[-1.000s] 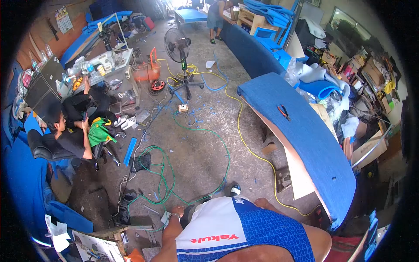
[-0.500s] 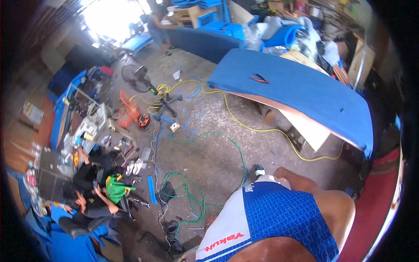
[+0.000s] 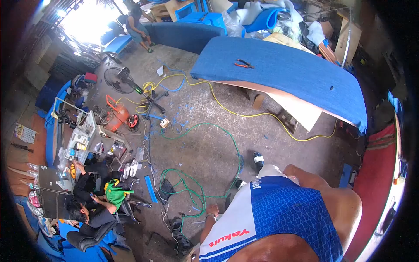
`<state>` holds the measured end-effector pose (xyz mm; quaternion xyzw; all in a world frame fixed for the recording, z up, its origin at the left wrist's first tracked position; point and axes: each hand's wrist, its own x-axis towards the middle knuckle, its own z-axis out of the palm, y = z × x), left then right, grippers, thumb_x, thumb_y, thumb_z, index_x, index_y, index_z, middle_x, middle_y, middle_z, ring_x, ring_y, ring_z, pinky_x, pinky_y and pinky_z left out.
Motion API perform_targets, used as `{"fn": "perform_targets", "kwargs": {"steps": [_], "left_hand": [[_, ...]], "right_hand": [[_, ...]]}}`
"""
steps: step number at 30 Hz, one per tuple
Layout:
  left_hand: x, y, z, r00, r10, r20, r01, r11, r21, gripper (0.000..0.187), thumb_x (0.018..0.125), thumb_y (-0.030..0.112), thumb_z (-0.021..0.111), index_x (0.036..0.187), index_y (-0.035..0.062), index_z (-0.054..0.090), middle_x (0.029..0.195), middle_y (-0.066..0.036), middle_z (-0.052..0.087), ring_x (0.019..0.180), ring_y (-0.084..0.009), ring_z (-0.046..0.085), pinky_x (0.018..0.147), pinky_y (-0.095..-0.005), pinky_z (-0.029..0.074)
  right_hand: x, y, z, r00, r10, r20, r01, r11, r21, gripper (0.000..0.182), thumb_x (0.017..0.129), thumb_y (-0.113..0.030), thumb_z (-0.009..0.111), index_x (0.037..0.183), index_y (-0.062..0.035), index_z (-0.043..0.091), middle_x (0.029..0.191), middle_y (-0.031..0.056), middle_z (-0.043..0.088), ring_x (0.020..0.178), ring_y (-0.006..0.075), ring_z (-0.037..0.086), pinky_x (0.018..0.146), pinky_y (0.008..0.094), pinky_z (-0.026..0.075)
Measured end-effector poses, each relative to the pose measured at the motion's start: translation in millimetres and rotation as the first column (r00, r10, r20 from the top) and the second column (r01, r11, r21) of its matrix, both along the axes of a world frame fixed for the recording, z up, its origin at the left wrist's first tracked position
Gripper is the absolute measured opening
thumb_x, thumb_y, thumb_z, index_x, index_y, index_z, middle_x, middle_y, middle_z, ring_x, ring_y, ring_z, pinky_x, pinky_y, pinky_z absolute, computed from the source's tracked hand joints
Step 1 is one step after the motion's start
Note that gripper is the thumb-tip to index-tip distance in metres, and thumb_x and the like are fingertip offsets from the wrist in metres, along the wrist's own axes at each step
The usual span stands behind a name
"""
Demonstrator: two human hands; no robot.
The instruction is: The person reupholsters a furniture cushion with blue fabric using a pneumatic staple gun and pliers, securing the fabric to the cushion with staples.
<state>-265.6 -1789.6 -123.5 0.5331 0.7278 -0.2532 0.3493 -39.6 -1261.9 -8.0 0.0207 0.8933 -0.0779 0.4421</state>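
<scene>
My left hand (image 3: 212, 210) hangs low beside my body, with a band at the wrist. It is nearest to the green hose (image 3: 203, 198) that lies coiled on the floor; its fingers are too small to read. My right arm is bent across the front of my waist, and my right hand (image 3: 291, 174) is by my white shorts (image 3: 271, 170), its fingers hidden. Ahead of me stands a long blue fabric-covered panel (image 3: 279, 78), raised off the floor. Pliers with red handles (image 3: 243, 64) lie on it, along with a small dark object (image 3: 331, 88).
A yellow hose (image 3: 244, 115) runs over the floor past a standing fan (image 3: 120, 81) and an orange compressor (image 3: 117, 114). At left, a person in dark clothes (image 3: 94, 207) sits in a chair. Another person (image 3: 138, 28) stands at the back, by a dark blue panel (image 3: 179, 37).
My view has shifted, so the room sits further left and higher in the frame. My left hand and my feet show more now. The pliers still lie on the blue panel.
</scene>
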Motion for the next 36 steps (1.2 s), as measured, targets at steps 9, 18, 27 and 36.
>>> {"fn": "perform_targets", "kwargs": {"steps": [9, 18, 27, 36], "left_hand": [[14.8, -4.0, 39.0, 0.969, -0.246, -0.024, 0.241, 0.962, -0.126, 0.034, 0.087, 0.034, 0.061, 0.119, 0.0235, 0.065, 0.12, 0.0, 0.063, 0.122, -0.0159, 0.054, 0.089, -0.0319, 0.049], [68.9, 60.2, 61.6, 0.908, 0.419, -0.012, -0.419, 0.906, -0.059, 0.035, 0.093, 0.026, 0.051, 0.125, 0.0158, 0.06, 0.125, -0.015, 0.066, 0.111, -0.0311, 0.066, 0.09, -0.0447, 0.054], [104.2, 234.1, 112.6, 0.561, 0.789, 0.252, -0.827, 0.55, 0.119, 0.045, 0.091, 0.042, 0.052, 0.118, 0.0109, 0.069, 0.12, -0.019, 0.067, 0.114, -0.0388, 0.063, 0.097, -0.0472, 0.049], [58.8, 320.9, 93.5, 0.768, 0.58, 0.272, -0.612, 0.789, 0.047, 0.044, 0.092, 0.041, 0.055, 0.119, 0.0101, 0.069, 0.118, -0.018, 0.068, 0.112, -0.0393, 0.062, 0.096, -0.0442, 0.049]], "right_hand": [[9.5, 19.6, -18.2, 1.0, 0.01, -0.022, -0.011, 1.0, -0.023, 0.025, 0.088, -0.02, 0.054, 0.096, -0.0101, 0.076, 0.102, 0.0151, 0.072, 0.094, 0.035, 0.071, 0.084, 0.0464, 0.057], [68.9, 86.3, -54.1, 0.839, -0.133, -0.528, 0.109, 0.991, -0.077, 0.02, 0.075, -0.021, 0.067, 0.086, -0.0058, 0.072, 0.091, 0.0146, 0.072, 0.086, 0.0343, 0.07, 0.071, 0.0468, 0.057], [266.7, 115.5, -90.0, 0.896, -0.267, -0.355, 0.299, 0.954, 0.038, 0.014, 0.074, -0.02, 0.072, 0.085, -0.012, 0.075, 0.094, 0.0068, 0.073, 0.093, 0.027, 0.07, 0.077, 0.0428, 0.057], [289.8, 118.0, -154.1, 0.606, -0.786, -0.121, 0.766, 0.618, -0.174, 0.01, 0.077, -0.022, 0.066, 0.08, -0.0192, 0.075, 0.087, 0.0011, 0.072, 0.088, 0.0217, 0.07, 0.077, 0.0396, 0.057]]}}
